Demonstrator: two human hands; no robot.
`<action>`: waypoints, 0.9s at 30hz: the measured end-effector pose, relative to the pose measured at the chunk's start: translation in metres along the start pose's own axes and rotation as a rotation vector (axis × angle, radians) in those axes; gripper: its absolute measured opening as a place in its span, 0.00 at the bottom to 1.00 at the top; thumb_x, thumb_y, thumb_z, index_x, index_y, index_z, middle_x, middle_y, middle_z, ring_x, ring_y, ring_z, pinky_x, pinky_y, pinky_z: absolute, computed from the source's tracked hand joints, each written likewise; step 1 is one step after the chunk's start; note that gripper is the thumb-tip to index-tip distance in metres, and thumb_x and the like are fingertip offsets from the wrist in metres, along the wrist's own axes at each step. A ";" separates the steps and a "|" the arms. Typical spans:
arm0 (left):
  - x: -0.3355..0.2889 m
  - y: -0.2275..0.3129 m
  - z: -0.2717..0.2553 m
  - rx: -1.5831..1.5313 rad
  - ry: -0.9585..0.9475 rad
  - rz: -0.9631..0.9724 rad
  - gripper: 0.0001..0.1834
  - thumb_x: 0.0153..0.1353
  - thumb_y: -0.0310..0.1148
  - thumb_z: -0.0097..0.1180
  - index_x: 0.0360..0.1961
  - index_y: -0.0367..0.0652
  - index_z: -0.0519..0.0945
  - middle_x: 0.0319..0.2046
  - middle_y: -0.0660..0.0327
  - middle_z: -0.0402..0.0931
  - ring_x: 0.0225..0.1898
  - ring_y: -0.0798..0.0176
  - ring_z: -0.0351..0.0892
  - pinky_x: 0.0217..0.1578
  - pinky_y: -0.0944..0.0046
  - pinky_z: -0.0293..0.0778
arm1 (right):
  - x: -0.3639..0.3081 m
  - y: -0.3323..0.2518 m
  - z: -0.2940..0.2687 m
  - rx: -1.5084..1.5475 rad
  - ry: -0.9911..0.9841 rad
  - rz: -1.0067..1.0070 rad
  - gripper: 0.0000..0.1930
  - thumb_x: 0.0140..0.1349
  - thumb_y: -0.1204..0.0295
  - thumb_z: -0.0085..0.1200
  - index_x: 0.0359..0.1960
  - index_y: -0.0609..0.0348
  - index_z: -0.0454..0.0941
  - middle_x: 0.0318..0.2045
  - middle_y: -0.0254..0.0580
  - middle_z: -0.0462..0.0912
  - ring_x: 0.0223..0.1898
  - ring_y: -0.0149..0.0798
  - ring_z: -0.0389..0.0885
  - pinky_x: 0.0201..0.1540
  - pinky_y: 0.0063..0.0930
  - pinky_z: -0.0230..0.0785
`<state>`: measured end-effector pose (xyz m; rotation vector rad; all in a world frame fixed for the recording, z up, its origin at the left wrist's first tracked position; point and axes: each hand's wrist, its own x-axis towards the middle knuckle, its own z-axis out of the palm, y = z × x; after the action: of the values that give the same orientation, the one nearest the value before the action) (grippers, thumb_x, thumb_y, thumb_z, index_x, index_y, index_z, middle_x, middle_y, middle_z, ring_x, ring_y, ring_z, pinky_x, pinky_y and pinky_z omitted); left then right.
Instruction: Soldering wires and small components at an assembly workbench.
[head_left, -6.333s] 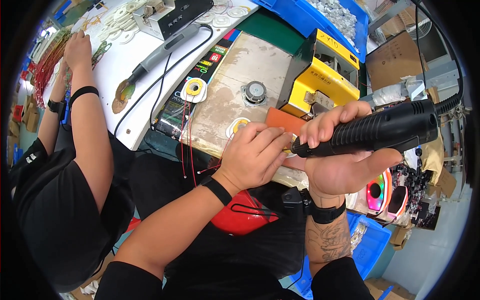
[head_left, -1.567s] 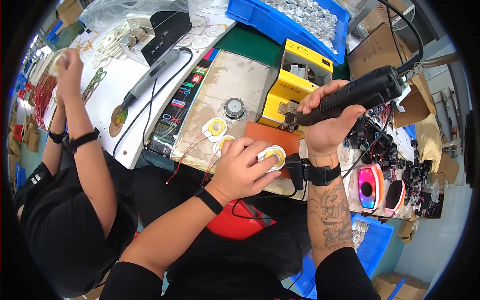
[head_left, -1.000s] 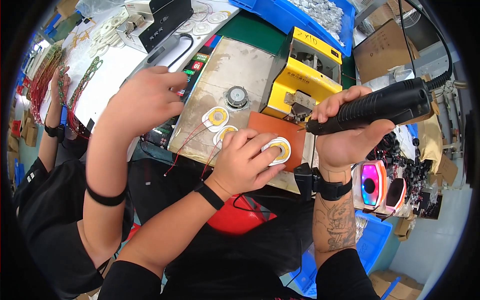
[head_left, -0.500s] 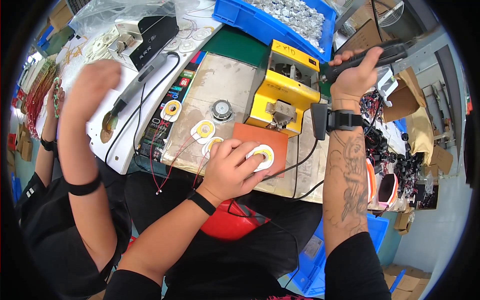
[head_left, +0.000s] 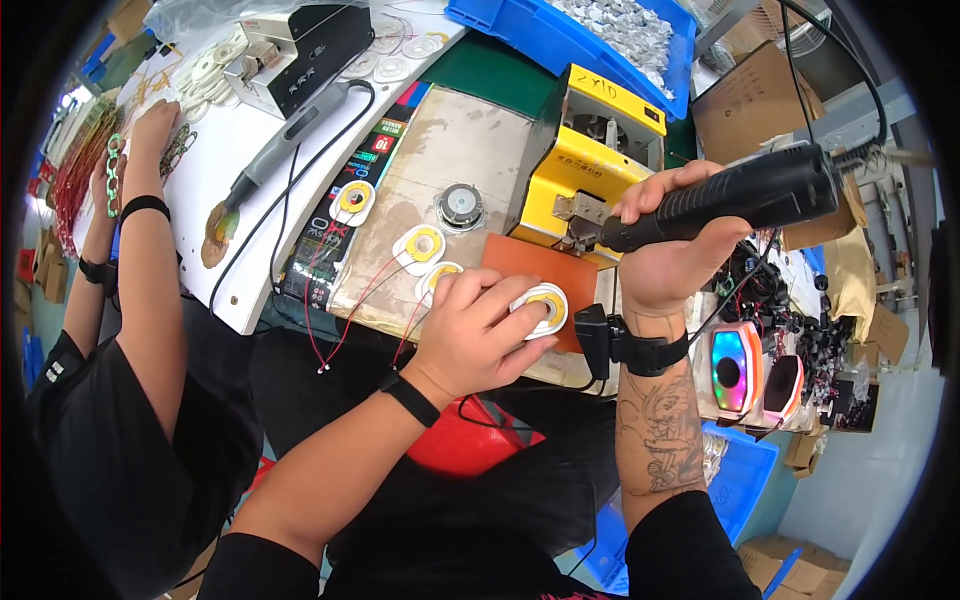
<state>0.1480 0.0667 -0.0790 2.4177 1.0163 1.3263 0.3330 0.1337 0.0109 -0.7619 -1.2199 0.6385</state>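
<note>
My right hand (head_left: 672, 255) is wrapped round a black electric screwdriver (head_left: 745, 200), tilted so its front end points at the metal outlet of the yellow screw feeder (head_left: 550, 200). The fingers hide part of the driver; whether its tip touches the outlet I cannot tell. With fingers curled, my left hand (head_left: 475, 340) holds a white round part with a yellow ring (head_left: 553, 303) on the orange mat (head_left: 520, 262). Left of it lie more such parts, one a white disc with a yellow ring (head_left: 419, 248), with thin red wires. Behind them sits a round metal speaker (head_left: 461, 207).
A blue bin (head_left: 560, 50) of small silvery pieces stands at the back. On the left, a co-worker's arm (head_left: 148, 240) reaches over a white table (head_left: 240, 290) holding another screwdriver (head_left: 290, 140) and a black feeder (head_left: 320, 60). Lit speakers (head_left: 736, 368) stand at right.
My right hand has brought the screwdriver down and nearer, to the feeder's front. My left hand stays on the white part. The co-worker's arm has moved away to the far left.
</note>
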 end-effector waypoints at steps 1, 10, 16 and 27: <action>0.000 0.000 0.000 0.002 -0.001 -0.003 0.22 0.48 0.42 0.74 0.44 0.51 0.83 0.51 0.63 0.82 0.45 0.54 0.74 0.47 0.55 0.67 | 0.000 0.002 0.003 0.065 0.037 -0.014 0.41 0.61 0.27 0.48 0.45 0.59 0.68 0.26 0.41 0.73 0.25 0.35 0.74 0.31 0.30 0.70; 0.000 0.000 -0.001 -0.002 -0.016 -0.008 0.23 0.47 0.43 0.74 0.45 0.51 0.82 0.50 0.64 0.82 0.45 0.55 0.73 0.46 0.56 0.66 | -0.001 0.009 0.012 0.113 0.049 -0.017 0.39 0.59 0.32 0.59 0.45 0.63 0.69 0.26 0.40 0.74 0.25 0.33 0.76 0.29 0.27 0.70; 0.000 0.000 0.000 -0.004 -0.017 0.002 0.23 0.47 0.42 0.74 0.45 0.51 0.83 0.50 0.64 0.82 0.44 0.55 0.73 0.46 0.56 0.66 | 0.000 0.014 0.012 0.094 0.072 -0.044 0.39 0.60 0.33 0.60 0.44 0.63 0.69 0.26 0.39 0.73 0.25 0.33 0.76 0.28 0.27 0.70; 0.000 0.001 0.001 0.001 0.001 -0.006 0.22 0.46 0.41 0.75 0.43 0.51 0.83 0.50 0.64 0.82 0.45 0.54 0.74 0.46 0.55 0.67 | -0.030 -0.014 0.003 0.233 0.034 0.077 0.42 0.57 0.28 0.57 0.46 0.59 0.65 0.25 0.41 0.74 0.26 0.35 0.75 0.31 0.32 0.73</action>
<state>0.1495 0.0664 -0.0791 2.4126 1.0244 1.3256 0.3236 0.1019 0.0054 -0.6237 -1.0672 0.8124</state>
